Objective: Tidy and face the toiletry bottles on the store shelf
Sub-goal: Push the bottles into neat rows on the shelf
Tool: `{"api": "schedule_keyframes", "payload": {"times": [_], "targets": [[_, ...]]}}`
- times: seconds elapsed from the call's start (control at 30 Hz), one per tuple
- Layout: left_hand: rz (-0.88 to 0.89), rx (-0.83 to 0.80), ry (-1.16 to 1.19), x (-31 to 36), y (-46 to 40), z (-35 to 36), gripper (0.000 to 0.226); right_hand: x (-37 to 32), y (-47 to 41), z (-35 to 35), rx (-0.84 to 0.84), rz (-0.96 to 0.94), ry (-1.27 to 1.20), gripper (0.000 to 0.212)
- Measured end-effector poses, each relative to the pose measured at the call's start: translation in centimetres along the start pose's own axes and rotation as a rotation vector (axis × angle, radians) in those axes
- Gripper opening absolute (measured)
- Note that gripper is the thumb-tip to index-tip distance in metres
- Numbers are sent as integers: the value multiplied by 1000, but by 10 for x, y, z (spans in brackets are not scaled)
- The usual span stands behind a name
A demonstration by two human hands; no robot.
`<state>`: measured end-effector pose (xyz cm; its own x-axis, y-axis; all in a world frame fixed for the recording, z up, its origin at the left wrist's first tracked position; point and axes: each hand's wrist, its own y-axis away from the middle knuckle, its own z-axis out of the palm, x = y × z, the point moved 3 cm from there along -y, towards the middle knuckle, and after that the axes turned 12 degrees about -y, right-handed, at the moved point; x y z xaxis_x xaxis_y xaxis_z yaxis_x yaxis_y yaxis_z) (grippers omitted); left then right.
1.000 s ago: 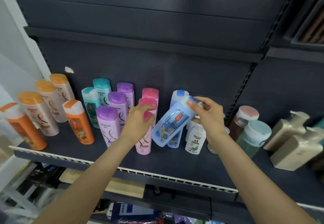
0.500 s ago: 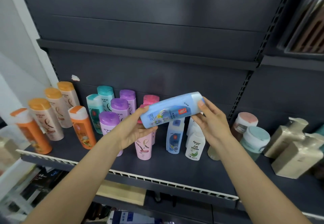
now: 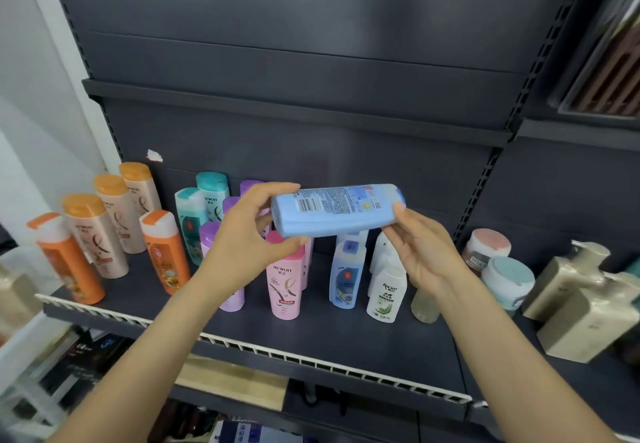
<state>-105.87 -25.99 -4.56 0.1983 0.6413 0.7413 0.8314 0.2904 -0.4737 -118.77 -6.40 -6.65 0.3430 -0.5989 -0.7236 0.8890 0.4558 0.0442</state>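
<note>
A light blue bottle (image 3: 334, 210) lies sideways in the air above the dark shelf (image 3: 311, 335), its barcode side up. My left hand (image 3: 249, 238) grips its base end between thumb and fingers. My right hand (image 3: 420, 252) holds the cap end with its fingertips. Below stand a pink bottle (image 3: 284, 281), a blue bottle (image 3: 346, 276), a white bottle (image 3: 386, 293), purple bottles (image 3: 211, 238) and teal bottles (image 3: 195, 217), partly hidden by my hands.
Orange and beige bottles (image 3: 104, 231) stand at the shelf's left. Round jars (image 3: 507, 279) and beige pump bottles (image 3: 581, 307) sit at the right. A white slotted rail (image 3: 311, 363) runs along the front edge. An upper shelf (image 3: 294, 110) hangs overhead.
The blue bottle rose from the shelf, went level between both hands and rolled over, so its back label with the barcode now faces up. The view also moved closer.
</note>
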Motion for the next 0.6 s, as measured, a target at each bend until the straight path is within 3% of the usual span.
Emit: {"api": "schedule_keyframes", "payload": {"times": [0.1, 0.27, 0.43, 0.6], "targets": [[112, 8, -229, 0, 1, -2, 72, -1, 1, 2, -38, -15, -19, 25], [261, 70, -445, 0, 1, -4, 66, 1, 2, 1, -84, -11, -32, 37], [255, 84, -413, 1, -3, -9, 68, 2, 3, 0, -83, -4, -53, 38], [120, 45, -178, 1, -4, -9, 73, -3, 5, -1, -41, -21, -38, 29]]}}
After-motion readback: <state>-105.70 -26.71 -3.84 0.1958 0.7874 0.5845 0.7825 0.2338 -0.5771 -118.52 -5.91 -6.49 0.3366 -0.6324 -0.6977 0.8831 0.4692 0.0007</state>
